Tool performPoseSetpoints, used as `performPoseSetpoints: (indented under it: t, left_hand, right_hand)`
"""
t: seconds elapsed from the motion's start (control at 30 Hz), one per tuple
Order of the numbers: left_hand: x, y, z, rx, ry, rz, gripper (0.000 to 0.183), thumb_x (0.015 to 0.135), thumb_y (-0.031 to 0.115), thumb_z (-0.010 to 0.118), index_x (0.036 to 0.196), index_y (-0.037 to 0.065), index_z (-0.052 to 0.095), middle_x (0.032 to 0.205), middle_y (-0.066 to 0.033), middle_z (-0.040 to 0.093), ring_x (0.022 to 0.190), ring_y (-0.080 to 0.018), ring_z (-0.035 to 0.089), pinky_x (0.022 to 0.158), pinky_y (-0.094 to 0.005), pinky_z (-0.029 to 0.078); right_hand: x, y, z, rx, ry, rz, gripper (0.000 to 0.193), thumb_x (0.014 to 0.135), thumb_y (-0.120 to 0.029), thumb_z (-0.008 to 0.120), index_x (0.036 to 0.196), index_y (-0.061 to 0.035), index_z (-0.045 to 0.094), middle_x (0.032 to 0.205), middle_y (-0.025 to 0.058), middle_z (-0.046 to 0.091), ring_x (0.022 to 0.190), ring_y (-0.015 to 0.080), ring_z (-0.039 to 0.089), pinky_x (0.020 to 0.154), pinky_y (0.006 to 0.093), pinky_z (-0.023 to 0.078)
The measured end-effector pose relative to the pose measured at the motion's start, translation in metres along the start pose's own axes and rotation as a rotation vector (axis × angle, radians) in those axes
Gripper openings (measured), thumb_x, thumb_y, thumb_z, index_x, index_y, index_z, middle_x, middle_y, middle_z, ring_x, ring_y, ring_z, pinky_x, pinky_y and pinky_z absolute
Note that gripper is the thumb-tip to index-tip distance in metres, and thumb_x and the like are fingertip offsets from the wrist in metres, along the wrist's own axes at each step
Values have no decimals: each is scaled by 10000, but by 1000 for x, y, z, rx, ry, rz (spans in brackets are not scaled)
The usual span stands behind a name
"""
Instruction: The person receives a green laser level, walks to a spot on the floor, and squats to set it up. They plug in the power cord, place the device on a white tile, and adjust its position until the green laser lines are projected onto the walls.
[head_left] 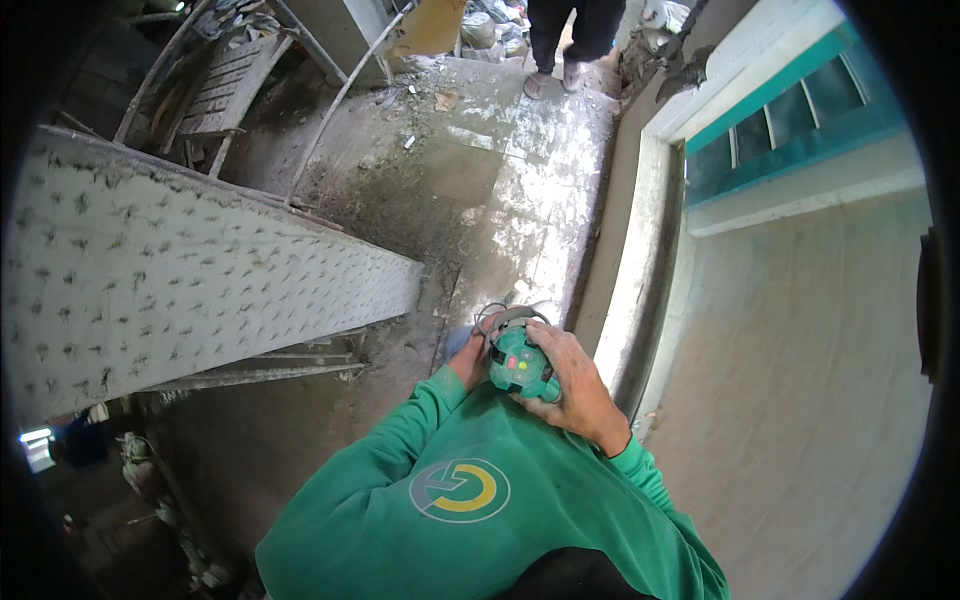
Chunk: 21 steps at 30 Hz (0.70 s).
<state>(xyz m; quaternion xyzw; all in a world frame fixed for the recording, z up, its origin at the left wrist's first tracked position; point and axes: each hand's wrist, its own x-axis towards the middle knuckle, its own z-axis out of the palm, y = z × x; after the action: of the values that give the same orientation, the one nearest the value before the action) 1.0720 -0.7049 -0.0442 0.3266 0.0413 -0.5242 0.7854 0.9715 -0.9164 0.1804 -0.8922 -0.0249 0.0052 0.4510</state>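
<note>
A green laser level (520, 366) with black parts and small red and green lights or buttons on its top sits close against my chest. My right hand (578, 388) wraps around its right side, thumb and fingers curved over the body. On its other side, my left hand (472, 360) is closed against it, with most of its fingers hidden behind the device. A dark curved band (522, 314) arches along its far edge, and a thin cord loops beside it. Dust or plaster marks my right hand.
A pale pitted wall (200, 270) stands to the left, with poles and a slatted wooden piece (225, 85) beyond. A teal-framed window (790, 110) and ledge (640, 230) are at right. Another person's legs (570, 35) stand on the dusty floor (450, 180) ahead, near bags.
</note>
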Motion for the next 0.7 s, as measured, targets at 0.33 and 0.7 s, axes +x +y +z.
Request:
performPoseSetpoints:
  t: [0.33,0.7]
  left_hand:
    - [146,60,102,-82,37,36,468,1124,326,518,1460,10,596,1399,-119,688,1225,-241,683,1094,-395,550]
    - [332,157,165,-205,36,-79,438,1128,310,506,1424,16,639,1385,-118,707,1206,-246,698,1084,-395,561]
  right_hand:
    - [82,83,-125,10,35,-27,923,722,-165,944,1521,-56,495,1524,224,562,1369,454,574,1157,501,495]
    - [211,179,-226,-6,171,70,927,672,-168,979,1476,-29,539,1508,222,620,1343,417,637,1135,468,519]
